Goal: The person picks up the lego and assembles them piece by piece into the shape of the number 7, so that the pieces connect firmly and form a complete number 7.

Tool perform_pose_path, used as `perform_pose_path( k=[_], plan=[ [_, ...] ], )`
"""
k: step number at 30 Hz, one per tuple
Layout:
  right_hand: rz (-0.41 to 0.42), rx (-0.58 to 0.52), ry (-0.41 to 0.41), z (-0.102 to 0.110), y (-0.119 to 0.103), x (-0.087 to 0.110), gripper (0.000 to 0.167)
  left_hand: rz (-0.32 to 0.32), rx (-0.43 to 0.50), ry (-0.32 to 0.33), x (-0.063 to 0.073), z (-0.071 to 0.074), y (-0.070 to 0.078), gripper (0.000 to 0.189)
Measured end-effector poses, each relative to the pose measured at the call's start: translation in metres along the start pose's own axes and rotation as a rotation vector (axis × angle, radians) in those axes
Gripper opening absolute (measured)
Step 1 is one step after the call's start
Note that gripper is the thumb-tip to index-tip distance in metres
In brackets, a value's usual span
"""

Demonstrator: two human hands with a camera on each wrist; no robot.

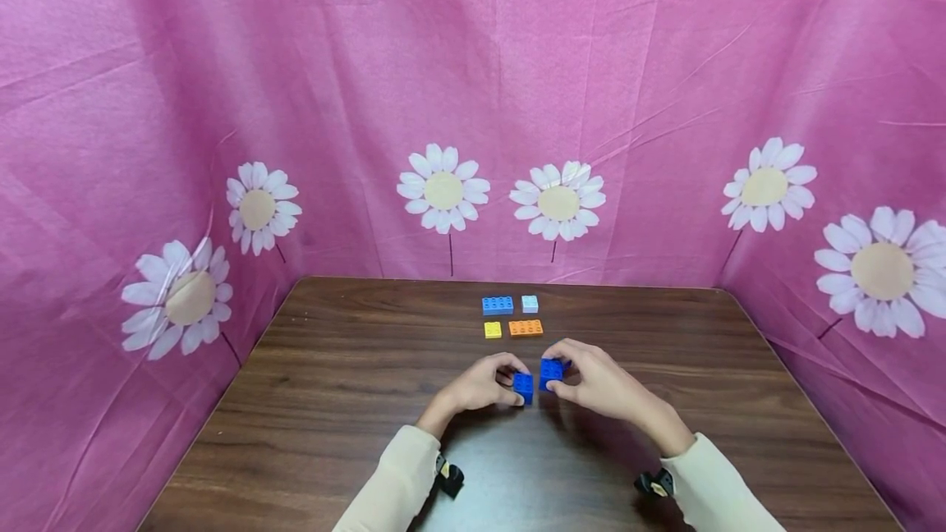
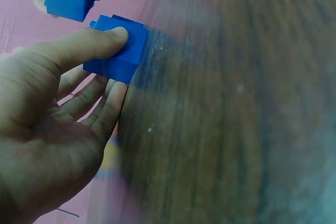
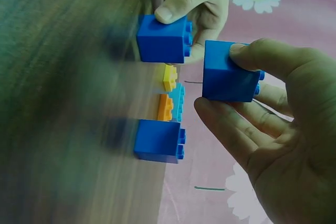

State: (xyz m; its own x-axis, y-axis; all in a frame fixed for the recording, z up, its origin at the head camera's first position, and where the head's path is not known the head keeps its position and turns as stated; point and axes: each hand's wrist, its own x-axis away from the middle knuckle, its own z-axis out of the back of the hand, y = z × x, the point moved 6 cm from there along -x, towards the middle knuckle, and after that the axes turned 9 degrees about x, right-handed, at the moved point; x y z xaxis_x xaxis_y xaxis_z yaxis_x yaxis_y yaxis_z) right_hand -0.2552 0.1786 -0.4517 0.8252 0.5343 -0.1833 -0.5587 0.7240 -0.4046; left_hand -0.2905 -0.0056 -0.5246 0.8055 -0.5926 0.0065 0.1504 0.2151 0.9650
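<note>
My left hand (image 1: 479, 385) pinches a blue toy brick (image 1: 523, 389) between thumb and fingers, low at the tabletop with its studs up. Just right of it, my right hand (image 1: 604, 384) grips a second blue brick (image 1: 550, 376), also studs up. In the right wrist view this second brick is higher off the wood than the left one, and a gap separates the two. A third blue brick (image 3: 156, 141) stands on the table beyond the right hand's fingers in that view; the hand mostly hides it from the head camera.
Farther back on the wooden table (image 1: 355, 384) lie a long medium-blue brick (image 1: 498, 307), a small pale-blue brick (image 1: 530, 303), a small yellow brick (image 1: 493, 330) and a long orange brick (image 1: 525, 327). A pink flowered cloth (image 1: 488, 89) hangs around the table's back and sides.
</note>
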Motion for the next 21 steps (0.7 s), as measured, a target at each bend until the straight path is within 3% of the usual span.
perform_pose_path(
  k=[21],
  plan=[
    [0.033,0.044,-0.044,0.002,-0.012,-0.031,0.034,0.021,-0.012,0.03,0.0,0.01,-0.004,0.036]
  ],
)
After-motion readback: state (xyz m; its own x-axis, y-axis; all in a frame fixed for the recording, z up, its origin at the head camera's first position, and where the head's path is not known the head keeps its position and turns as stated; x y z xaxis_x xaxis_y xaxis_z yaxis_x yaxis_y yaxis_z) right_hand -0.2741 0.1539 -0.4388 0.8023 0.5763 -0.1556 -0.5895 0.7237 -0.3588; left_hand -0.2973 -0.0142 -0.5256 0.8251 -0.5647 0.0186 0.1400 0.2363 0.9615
